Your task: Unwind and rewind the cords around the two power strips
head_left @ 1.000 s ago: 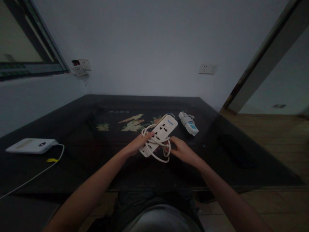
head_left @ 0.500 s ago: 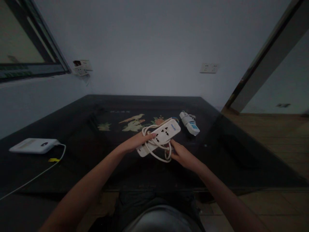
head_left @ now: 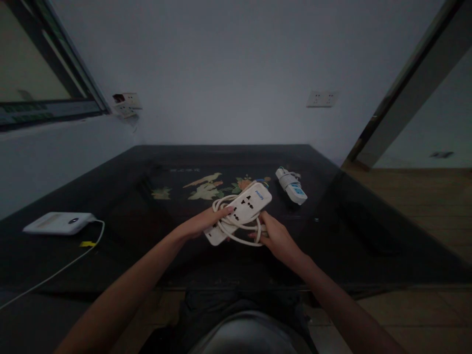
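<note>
Tilted in front of me is a white power strip [head_left: 244, 204] with PHILIPS lettering and several sockets. Its white cord [head_left: 241, 241] is looped around the body. My left hand [head_left: 206, 221] is closed around the lower left part, the thumb lying on the face near a socket. At the strip's right side my right hand [head_left: 275, 233] is closed on the looped cord, fingertips partly hidden behind it. A second, smaller power strip [head_left: 292, 187], white with a blue section and wrapped in its own grey-white cord, lies on the dark table just beyond my right hand.
On the left of the black table [head_left: 129, 191] lies a white power bank [head_left: 61, 223] with a white cable, near a yellow tag [head_left: 88, 244]. Wall outlets [head_left: 322, 99] are at the back, with a loose outlet [head_left: 125, 109] at left. A floral bird picture [head_left: 204, 189] decorates the tabletop.
The power strip has shifted slightly left and down in my left hand. My right hand has closed more on the cord loop at its right. The view has moved a little.
</note>
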`<state>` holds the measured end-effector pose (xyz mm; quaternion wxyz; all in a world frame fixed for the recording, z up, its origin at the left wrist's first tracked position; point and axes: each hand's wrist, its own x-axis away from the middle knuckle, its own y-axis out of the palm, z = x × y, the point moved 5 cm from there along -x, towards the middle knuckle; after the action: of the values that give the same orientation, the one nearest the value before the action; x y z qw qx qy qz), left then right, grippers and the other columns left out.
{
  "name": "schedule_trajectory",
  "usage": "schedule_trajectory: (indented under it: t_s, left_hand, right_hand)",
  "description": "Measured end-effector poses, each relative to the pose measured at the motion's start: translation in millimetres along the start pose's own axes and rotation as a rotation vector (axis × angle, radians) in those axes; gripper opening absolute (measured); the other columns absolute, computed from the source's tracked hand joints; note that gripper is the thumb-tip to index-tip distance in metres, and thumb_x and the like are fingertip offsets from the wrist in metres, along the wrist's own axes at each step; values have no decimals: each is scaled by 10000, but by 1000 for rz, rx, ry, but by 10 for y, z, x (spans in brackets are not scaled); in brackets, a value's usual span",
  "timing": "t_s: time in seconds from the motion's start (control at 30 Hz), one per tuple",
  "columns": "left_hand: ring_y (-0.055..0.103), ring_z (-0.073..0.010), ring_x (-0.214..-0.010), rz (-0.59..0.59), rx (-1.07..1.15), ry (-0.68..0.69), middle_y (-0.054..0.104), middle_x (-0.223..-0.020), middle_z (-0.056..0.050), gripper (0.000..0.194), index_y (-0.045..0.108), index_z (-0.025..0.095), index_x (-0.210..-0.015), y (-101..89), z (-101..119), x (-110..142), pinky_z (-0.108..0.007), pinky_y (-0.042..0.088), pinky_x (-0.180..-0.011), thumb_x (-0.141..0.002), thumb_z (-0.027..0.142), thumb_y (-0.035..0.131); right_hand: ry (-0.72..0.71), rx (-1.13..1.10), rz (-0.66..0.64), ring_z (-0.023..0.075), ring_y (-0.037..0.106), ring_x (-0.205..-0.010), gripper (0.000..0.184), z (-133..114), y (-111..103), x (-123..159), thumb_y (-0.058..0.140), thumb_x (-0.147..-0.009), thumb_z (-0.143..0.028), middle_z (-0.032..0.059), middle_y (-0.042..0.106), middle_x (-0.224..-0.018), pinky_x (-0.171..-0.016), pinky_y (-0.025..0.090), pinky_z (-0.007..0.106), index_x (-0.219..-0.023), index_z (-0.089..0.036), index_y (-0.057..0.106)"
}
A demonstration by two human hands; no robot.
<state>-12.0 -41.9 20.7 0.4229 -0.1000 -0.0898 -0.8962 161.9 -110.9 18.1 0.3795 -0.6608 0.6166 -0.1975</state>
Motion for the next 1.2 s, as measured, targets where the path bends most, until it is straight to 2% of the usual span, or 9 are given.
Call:
schedule_trajectory:
  t_s: [0.13,0.23,0.3,0.43,0.53,0.67,0.83,1.0,1.2]
  left_hand:
    - [654,-190,-638,-1,67,67,714,-758,-114,515,643,115,-978,124,-39,119,-277,532,-601,-693,541,692]
    - [648,-183,-633,-36,102,115,711,-801,-95,619,584,128,-1076,257,2,233,-277,530,-589,-621,506,767]
    - [642,-178,-603,-17,130,157,703,-782,-75,628,553,144,-1082,314,30,270,-275,526,-554,-606,482,785]
    - [645,-180,-583,103,158,240,694,-742,-64,534,545,151,-1010,286,41,245,-284,532,-550,-657,502,739]
    - [657,-199,-605,159,121,234,692,-729,-71,554,543,144,-1025,184,1,209,-309,544,-570,-657,511,734]
    - [665,-217,-634,150,73,151,696,-764,-97,632,532,126,-1068,39,-101,206,-320,544,-574,-646,557,722]
    - [665,-211,-668,92,81,68,702,-802,-107,682,519,124,-1123,-105,-196,258,-313,535,-602,-635,549,738]
    - [660,-199,-711,10,63,-11,701,-830,-102,663,557,111,-1101,-134,-276,315,-291,522,-634,-597,467,799]
    - [653,-197,-725,115,75,12,701,-924,-119,776,472,141,-1273,-132,-397,277,-292,498,-630,-669,568,706]
  right_hand:
    - [66,146,176,204,519,-814,178,11,-112,34,529,-717,-109,56,551,-860,-712,386,308,-839,-197,434]
    - [97,146,312,181,509,-731,95,2,-209,61,485,-763,-146,49,534,-839,-648,372,288,-834,-195,443]
    - [91,111,341,172,514,-723,90,19,-248,60,469,-779,-153,48,536,-864,-641,374,281,-859,-192,459]
    - [9,-18,258,183,541,-838,157,85,-273,28,500,-777,-145,49,569,-920,-713,411,289,-927,-190,493]
    - [1,-232,71,188,565,-912,199,153,-231,19,521,-820,-212,61,598,-1002,-733,457,290,-1017,-183,513]
    - [29,-446,-168,199,579,-1018,301,171,-133,53,540,-838,-254,77,610,-1117,-762,505,289,-1129,-178,520]
    - [25,-439,-208,199,592,-1025,412,132,-82,61,552,-834,-240,88,577,-1234,-803,519,305,-1238,-186,498]
    - [22,-397,-205,190,611,-991,511,130,-6,52,559,-823,-228,101,515,-1327,-821,523,316,-1320,-194,445]
    - [-3,-405,-223,179,625,-923,567,99,75,49,534,-809,-183,122,506,-1324,-816,538,337,-1357,-175,388]
